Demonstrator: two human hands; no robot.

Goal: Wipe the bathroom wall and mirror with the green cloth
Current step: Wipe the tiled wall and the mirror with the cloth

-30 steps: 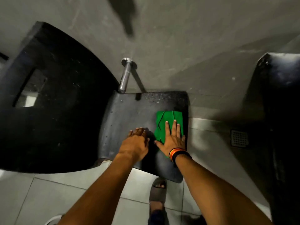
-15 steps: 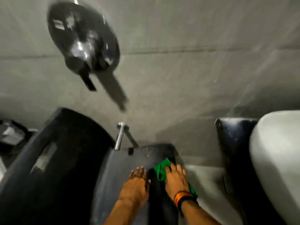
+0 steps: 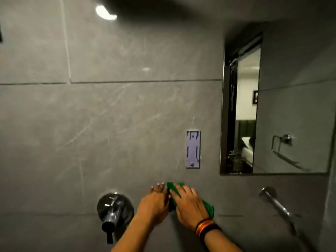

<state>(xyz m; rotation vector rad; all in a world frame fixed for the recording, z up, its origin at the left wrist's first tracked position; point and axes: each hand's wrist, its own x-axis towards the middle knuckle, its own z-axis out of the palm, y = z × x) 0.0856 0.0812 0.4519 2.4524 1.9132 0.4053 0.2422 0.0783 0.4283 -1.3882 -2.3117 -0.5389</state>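
I see large grey tiles (image 3: 127, 115) with dark grout lines, a light glare (image 3: 105, 12) at 11 o'clock. A small plate (image 3: 193, 149) sits just right of centre, a chrome valve (image 3: 115, 209) at 7 o'clock, a spout (image 3: 278, 206) at 4 o'clock.

Head camera faces the grey tiled wall (image 3: 127, 124) squarely, close up.

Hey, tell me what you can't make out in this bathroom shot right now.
- Crumpled green cloth: mostly covered by the right hand, head view.
- Left hand: palm faces the grey tiled wall, so contact is unclear.
- Dark-framed wall mirror: its right side is cut off by the frame edge.
- Pale rectangular wall plate: markings too blurred to read.
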